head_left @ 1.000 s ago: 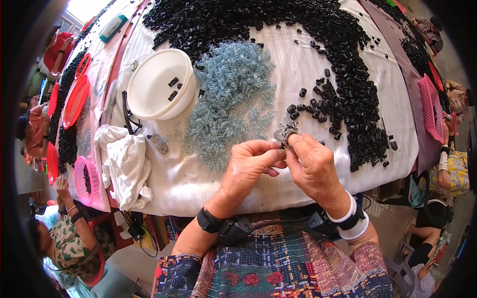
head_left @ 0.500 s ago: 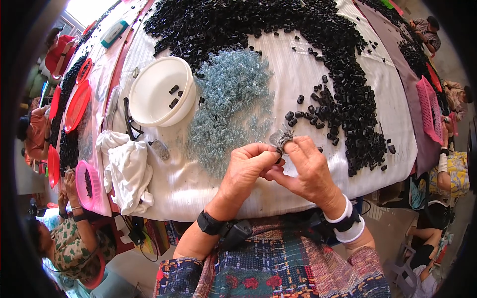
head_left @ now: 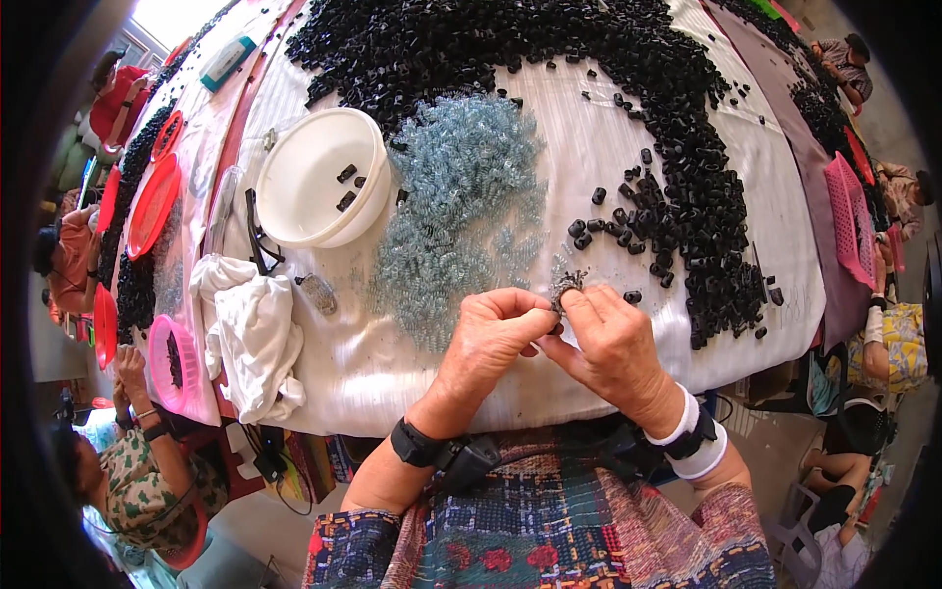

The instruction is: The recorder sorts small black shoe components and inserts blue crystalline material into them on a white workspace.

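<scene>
Close together above the near edge of the cloth, my left hand (head_left: 491, 334) and my right hand (head_left: 610, 342) meet at the fingertips. Between them sits a small black plastic part (head_left: 557, 329), mostly hidden by the fingers and pinched by my left hand. A clump of tiny dark metal pieces (head_left: 567, 284) sticks out from my right hand's curled fingers; their exact kind is too small to tell. A heap of fine pale-blue coil springs (head_left: 461, 187) lies just beyond my left hand. Loose black plastic parts (head_left: 628, 221) are scattered past my right hand.
A white bowl (head_left: 378, 221) holding several black parts stands left of the springs. Nearer lie a white cloth (head_left: 245, 339) and a small clear container (head_left: 316, 294). A large bank of black parts (head_left: 711, 265) curves along the far and right sides. Other people sit at both sides.
My fingertips have drawn closer together around the black part, hiding more of it. My right hand has shifted slightly, and the clump's dark ends now point upward.
</scene>
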Demonstrator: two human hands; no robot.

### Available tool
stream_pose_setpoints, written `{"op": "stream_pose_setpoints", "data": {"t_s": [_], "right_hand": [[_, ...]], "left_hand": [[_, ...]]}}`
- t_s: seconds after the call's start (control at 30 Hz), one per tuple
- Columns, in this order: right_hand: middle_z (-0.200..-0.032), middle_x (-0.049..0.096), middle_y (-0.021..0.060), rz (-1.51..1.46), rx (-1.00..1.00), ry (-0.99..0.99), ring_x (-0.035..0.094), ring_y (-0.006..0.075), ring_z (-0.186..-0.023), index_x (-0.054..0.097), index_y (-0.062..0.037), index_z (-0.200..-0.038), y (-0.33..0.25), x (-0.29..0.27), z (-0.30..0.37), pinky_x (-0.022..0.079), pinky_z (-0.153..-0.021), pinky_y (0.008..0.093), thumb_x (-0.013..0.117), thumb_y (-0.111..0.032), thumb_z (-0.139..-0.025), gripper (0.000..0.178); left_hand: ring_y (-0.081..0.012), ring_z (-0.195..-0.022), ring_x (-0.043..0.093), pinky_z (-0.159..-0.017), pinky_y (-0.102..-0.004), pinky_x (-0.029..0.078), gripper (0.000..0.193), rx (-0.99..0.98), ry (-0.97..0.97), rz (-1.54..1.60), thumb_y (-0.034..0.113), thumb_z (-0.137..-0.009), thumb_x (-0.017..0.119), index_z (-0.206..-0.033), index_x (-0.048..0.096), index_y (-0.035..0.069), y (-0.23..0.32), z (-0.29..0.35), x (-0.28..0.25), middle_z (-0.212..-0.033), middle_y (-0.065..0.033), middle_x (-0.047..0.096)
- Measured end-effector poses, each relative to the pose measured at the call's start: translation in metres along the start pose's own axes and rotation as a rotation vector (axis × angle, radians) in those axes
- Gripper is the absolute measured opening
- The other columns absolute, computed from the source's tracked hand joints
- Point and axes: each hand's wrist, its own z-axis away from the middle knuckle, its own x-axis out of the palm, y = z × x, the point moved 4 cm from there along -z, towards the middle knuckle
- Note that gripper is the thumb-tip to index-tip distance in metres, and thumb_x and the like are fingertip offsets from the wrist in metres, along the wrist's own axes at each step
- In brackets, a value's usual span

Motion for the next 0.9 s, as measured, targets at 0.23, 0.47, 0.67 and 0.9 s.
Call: {"op": "stream_pose_setpoints", "data": {"t_s": [0.23,0.47,0.67,0.9], "right_hand": [[-0.068,0.052,0.0122,-0.095,0.012,0.057,0.053,0.0281,-0.062,0.055,0.001,-0.083,0.005,-0.004,-0.001,0.045,-0.054,0.0362,0.073,-0.006,-0.059,0.031],[-0.069,0.052,0.0109,-0.121,0.022,0.115,0.053,0.028,-0.066,0.055,-0.0016,-0.081,0.012,-0.008,0.003,0.046,-0.056,0.0356,0.071,-0.008,-0.062,0.026],[-0.07,0.052,0.0114,-0.138,0.016,0.084,0.053,0.0284,-0.067,0.054,-0.0011,-0.08,0.015,-0.008,0.006,0.046,-0.057,0.0354,0.071,-0.007,-0.062,0.026],[-0.07,0.052,0.0113,-0.144,-0.024,0.096,0.053,0.0285,-0.067,0.054,-0.0014,-0.079,0.016,-0.005,0.008,0.047,-0.057,0.0356,0.072,-0.009,-0.061,0.027]], "left_hand": [[-0.0061,-0.066,0.057,-0.057,-0.0199,0.045,0.017,0.004,-0.022,-0.069,0.018,-0.078,0.067,-0.083,0.066,0.003,0.004,-0.002,0.003,-0.075,-0.0011,0.065],[-0.0111,-0.068,0.061,-0.06,-0.0229,0.052,0.012,-0.035,-0.05,0.135,0.01,-0.081,0.066,-0.088,0.065,0.0,-0.003,-0.003,0.005,-0.081,-0.0062,0.065],[-0.0127,-0.068,0.062,-0.061,-0.0237,0.053,0.013,-0.025,-0.075,0.09,0.008,-0.08,0.067,-0.088,0.065,-0.002,-0.002,-0.003,0.006,-0.08,-0.0072,0.065],[-0.0127,-0.068,0.062,-0.063,-0.0236,0.053,0.013,-0.039,-0.076,0.058,0.008,-0.079,0.067,-0.087,0.065,-0.002,-0.003,-0.003,0.005,-0.079,-0.0071,0.065]]}}
